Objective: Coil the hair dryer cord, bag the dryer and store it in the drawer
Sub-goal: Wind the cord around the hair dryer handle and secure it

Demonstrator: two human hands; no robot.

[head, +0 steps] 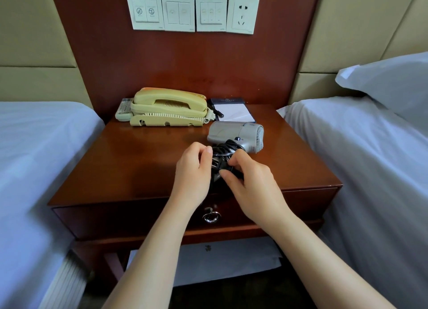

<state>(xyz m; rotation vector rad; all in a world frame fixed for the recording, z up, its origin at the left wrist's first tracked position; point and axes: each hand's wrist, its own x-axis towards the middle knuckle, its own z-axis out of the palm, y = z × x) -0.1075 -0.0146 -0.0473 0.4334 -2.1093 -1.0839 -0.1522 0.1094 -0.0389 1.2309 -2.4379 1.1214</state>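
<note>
Head view: the step in hand looks like finishing the coil, so I would keep the loops tight and even between both hands, tuck the loose end under a turn so nothing springs free, and avoid a kink where the cord (222, 154) leaves the dryer (239, 134). The left hand (192, 167) curls round the bundle's left side and the right hand (251, 181) pinches its right, fingers closed on it. The dryer lies just beyond the grip and the drawer (305, 202), shut, just below.
</note>
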